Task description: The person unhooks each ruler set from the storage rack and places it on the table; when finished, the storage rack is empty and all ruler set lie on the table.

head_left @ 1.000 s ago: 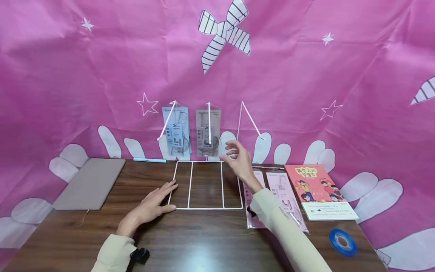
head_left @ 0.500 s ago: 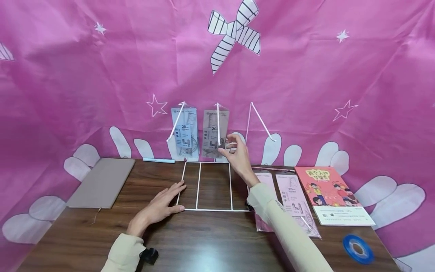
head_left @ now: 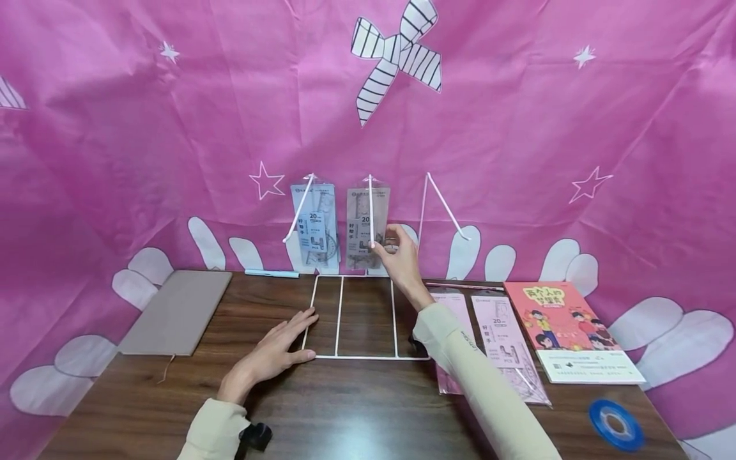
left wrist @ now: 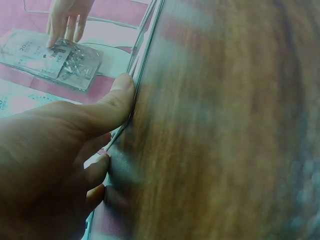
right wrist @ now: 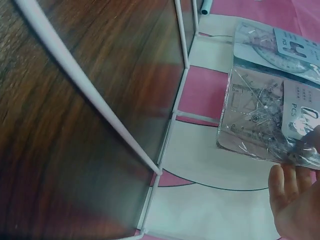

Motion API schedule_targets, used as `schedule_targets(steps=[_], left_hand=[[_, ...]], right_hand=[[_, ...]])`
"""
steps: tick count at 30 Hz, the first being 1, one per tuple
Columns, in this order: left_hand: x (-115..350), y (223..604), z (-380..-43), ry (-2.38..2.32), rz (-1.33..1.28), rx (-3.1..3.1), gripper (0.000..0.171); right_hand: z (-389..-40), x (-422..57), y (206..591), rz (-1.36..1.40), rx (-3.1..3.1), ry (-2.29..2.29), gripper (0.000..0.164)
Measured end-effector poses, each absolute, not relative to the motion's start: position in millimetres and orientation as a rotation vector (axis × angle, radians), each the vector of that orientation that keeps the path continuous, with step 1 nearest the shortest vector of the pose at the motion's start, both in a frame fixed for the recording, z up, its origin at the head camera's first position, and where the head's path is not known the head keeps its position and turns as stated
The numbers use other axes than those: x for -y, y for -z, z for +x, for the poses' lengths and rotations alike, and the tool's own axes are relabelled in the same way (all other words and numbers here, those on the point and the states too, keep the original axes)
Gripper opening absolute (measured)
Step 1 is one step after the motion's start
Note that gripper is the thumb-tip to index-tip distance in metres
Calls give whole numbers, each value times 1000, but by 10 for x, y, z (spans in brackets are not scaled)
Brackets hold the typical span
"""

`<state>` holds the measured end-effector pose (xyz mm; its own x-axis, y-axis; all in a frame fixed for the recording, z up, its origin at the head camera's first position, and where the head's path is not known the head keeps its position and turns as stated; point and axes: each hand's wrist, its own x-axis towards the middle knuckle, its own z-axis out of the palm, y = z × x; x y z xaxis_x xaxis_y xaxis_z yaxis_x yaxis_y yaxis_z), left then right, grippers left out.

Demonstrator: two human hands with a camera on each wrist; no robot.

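Observation:
In the head view, a white wire rack [head_left: 338,319] stands on the table, with several slanted prongs rising at its back. From the middle prong hangs a grey packaged ruler set [head_left: 358,207]. My right hand [head_left: 402,259] pinches the right edge of that pack, thumb in front near the prong's tip; the right wrist view shows the pack's edge [right wrist: 250,115] meeting the fingers. A blue ruler set [head_left: 313,217] hangs on the left prong. My left hand [head_left: 270,348] rests flat, fingers straight, against the rack's left side; its fingertips touch the frame. The right prong [head_left: 450,207] carries no pack.
Two pink ruler sets [head_left: 508,345] lie right of the rack, partly under the right sleeve. Farther right are a red-covered book [head_left: 566,326] and a blue tape roll [head_left: 615,425]. At left are a grey notebook [head_left: 175,313] and a blue pen [head_left: 271,273]. A pink curtain [head_left: 489,115] hangs behind.
My right hand has moved slightly left, from beside the grey ruler set onto its right edge. The left hand stays on the rack. The head view has turned a little left.

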<state>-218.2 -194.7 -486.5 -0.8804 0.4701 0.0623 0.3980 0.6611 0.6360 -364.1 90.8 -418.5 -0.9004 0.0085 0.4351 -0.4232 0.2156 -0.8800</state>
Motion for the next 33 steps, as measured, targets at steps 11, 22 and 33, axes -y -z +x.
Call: schedule_targets(steps=[11, 22, 33], left_hand=[[1954, 4852, -2185, -1007, 706, -2759, 72], [1974, 4861, -2189, -1041, 743, -2763, 73], [1978, 4846, -2194, -1013, 725, -2757, 73]], right_hand=[[-3624, -907, 4229, 463, 2028, -1902, 25], [-3505, -1004, 4195, 532, 2076, -1880, 25], [-3289, -1075, 4116, 577, 2143, -1886, 29]])
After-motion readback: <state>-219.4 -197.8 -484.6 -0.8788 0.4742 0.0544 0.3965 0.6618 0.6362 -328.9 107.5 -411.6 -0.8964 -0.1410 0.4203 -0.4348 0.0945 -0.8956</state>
